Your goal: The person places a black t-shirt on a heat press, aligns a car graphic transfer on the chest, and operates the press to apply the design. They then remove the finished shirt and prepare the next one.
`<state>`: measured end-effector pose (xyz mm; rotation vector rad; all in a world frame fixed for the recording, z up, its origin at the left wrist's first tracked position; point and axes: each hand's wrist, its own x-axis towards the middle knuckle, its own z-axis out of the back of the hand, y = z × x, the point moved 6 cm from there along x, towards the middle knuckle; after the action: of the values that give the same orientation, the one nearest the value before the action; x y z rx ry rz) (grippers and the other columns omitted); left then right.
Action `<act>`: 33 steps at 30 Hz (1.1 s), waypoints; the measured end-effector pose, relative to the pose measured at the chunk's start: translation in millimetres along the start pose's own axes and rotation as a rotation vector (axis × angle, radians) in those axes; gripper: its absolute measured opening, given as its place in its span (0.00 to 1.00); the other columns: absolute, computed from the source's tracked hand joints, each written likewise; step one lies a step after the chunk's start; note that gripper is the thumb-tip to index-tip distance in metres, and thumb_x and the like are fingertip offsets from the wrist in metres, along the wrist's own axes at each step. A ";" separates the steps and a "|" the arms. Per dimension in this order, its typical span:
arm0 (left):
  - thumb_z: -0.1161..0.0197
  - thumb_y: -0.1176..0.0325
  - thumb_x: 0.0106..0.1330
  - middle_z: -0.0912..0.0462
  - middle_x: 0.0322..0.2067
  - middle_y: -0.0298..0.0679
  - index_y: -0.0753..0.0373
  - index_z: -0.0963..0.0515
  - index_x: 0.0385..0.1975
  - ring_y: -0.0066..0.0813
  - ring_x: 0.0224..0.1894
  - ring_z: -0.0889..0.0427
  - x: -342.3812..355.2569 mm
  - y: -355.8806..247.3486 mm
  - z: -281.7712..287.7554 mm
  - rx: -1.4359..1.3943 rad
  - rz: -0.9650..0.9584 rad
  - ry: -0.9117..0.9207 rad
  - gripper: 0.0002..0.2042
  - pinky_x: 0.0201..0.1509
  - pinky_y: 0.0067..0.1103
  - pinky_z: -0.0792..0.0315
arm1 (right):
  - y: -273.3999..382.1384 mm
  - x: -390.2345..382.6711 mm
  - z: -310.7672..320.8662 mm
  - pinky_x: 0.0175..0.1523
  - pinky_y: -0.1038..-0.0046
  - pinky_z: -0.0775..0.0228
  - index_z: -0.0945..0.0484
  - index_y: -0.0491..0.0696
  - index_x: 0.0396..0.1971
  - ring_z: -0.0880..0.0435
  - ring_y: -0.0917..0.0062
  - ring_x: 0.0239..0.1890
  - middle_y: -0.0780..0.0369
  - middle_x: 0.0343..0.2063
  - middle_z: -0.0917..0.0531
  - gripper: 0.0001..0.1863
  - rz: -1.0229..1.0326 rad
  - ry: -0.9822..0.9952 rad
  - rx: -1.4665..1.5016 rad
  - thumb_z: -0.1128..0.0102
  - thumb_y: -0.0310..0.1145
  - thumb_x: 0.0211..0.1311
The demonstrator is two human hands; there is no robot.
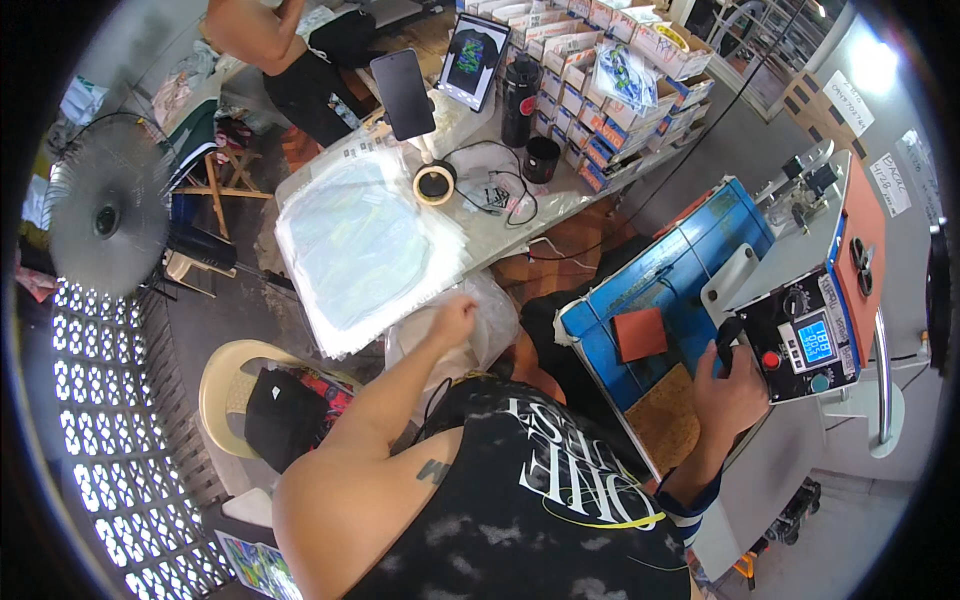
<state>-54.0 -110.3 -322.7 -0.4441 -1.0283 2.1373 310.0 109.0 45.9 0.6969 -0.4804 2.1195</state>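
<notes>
My right hand [735,390] is closed round a black handle [728,338] on the front of a heat press, beside its control box [800,340] with a lit blue display. Under the raised part of the press lies a blue bed [672,262], with a red-brown square pad [640,334] and a brown board [665,420] on it. My left hand [455,318] is curled closed over a clear plastic bag [490,320], close to a stack of translucent printed film sheets [370,250]. What its fingers hold, if anything, is hidden.
A phone on a stand [402,95], a tape roll [434,184], a black bottle [519,100] and a tablet [470,60] stand on the table. Boxes [600,100] fill its far end. A fan [108,215] and a chair [228,390] are at left; another person [310,90] is behind.
</notes>
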 end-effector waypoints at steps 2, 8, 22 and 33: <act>0.36 0.67 0.64 0.18 0.43 0.50 0.62 0.16 0.44 0.51 0.50 0.19 17.7 5.9 45.7 0.122 -0.025 -0.210 0.12 0.59 0.41 0.27 | 5.4 2.6 0.4 0.24 0.60 0.30 0.23 0.51 0.26 0.19 0.62 0.18 0.63 0.15 0.22 0.14 0.008 -0.020 -0.019 0.28 0.43 0.57; 0.37 0.46 0.68 0.48 0.77 0.54 0.59 0.39 0.75 0.61 0.80 0.57 54.3 23.2 109.9 0.601 0.364 -0.295 0.40 0.79 0.58 0.67 | 3.4 -0.2 -2.9 0.23 0.61 0.31 0.21 0.52 0.25 0.20 0.63 0.17 0.64 0.15 0.22 0.15 -0.015 -0.036 -0.096 0.27 0.45 0.58; 0.47 0.33 0.69 0.59 0.79 0.60 0.63 0.51 0.80 0.66 0.80 0.66 66.6 60.3 98.5 0.728 0.427 -0.162 0.49 0.77 0.63 0.74 | -1.2 -4.0 -4.2 0.26 0.58 0.33 0.26 0.50 0.22 0.22 0.57 0.19 0.59 0.18 0.22 0.18 0.010 -0.081 -0.039 0.31 0.44 0.64; 0.48 0.32 0.68 0.59 0.80 0.58 0.60 0.50 0.80 0.64 0.81 0.66 58.1 60.5 100.0 0.688 0.465 -0.156 0.49 0.77 0.61 0.74 | -0.8 -5.1 -4.3 0.28 0.55 0.34 0.27 0.48 0.20 0.23 0.54 0.21 0.56 0.18 0.24 0.19 -0.007 -0.097 -0.029 0.34 0.42 0.66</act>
<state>-178.1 -147.7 -307.7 -0.1859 -0.2135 2.7945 311.9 108.8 39.4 0.7858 -0.5593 2.0754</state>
